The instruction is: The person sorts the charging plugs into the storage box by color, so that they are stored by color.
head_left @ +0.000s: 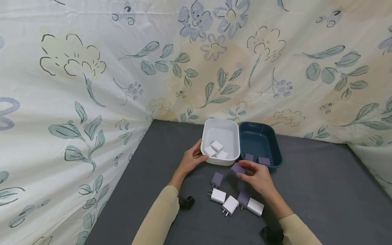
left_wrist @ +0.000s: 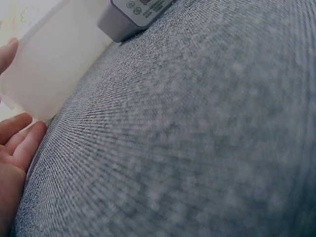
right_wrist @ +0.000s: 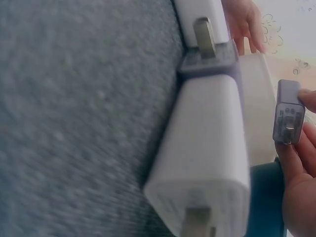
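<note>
My right hand (head_left: 258, 177) pinches a purple plug charger (head_left: 237, 169) between thumb and fingers, raised just in front of the two trays. In the right wrist view that charger (right_wrist: 289, 112) shows its prongs and printed end. My left hand (head_left: 190, 160) holds the near left corner of the white tray (head_left: 221, 124), thumb at the front rim and fingers along the side. Several white chargers (head_left: 216, 146) lie inside it. The dark blue tray (head_left: 260, 131) beside it has purple chargers (head_left: 264, 161) near its front wall.
Nearer me on the grey tabletop (head_left: 321, 190) lie loose chargers: a purple one (head_left: 217, 179), white ones (head_left: 218, 196) and another purple one (head_left: 243, 197) touching a white one (head_left: 255, 207). A floral curtain (head_left: 171, 85) hangs behind and at the left.
</note>
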{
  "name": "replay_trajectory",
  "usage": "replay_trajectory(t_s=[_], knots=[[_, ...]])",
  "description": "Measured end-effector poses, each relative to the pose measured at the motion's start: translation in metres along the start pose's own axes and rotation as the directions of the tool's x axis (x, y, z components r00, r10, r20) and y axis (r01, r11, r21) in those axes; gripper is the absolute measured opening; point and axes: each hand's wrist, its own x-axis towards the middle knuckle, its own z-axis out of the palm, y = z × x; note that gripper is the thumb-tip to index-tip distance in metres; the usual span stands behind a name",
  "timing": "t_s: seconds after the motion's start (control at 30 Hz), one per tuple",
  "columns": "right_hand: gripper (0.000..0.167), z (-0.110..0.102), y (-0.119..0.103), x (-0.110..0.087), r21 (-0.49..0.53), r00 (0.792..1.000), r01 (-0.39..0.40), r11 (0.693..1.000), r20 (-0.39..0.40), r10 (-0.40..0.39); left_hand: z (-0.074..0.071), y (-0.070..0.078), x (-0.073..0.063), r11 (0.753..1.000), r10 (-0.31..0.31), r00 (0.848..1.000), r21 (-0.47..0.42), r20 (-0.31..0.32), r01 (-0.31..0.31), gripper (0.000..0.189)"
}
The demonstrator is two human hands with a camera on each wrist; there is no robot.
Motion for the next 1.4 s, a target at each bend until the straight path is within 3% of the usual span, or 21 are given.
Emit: replay_trajectory(t_s=[0.43, 0.7, 0.93, 1.4], knots=[[0.045, -0.012, -0.003, 0.006, 0.027, 0.998, -0.016, 0.999, -0.054, 0.018, -0.001, 0.001, -0.001, 1.000, -0.004, 1.000, 0.005, 0.008, 0.004, 0.082], [0.047, -0.016, -0.005, 0.010, 0.106, 0.994, -0.038, 0.994, -0.103, 0.049, -0.001, 0.002, -0.002, 1.000, 0.002, 1.000, 0.002, 0.006, -0.002, 0.081], [0.046, -0.023, -0.004, 0.015, 0.025, 0.985, -0.053, 0.998, -0.160, 0.057, 0.001, 0.003, -0.002, 1.000, -0.002, 1.000, 0.002, 0.005, 0.002, 0.081], [0.046, -0.037, 0.004, 0.021, 0.013, 0.969, -0.086, 0.996, -0.230, 0.086, 0.001, 0.004, 0.000, 1.000, -0.012, 1.000, 0.011, 0.010, 0.012, 0.082]])
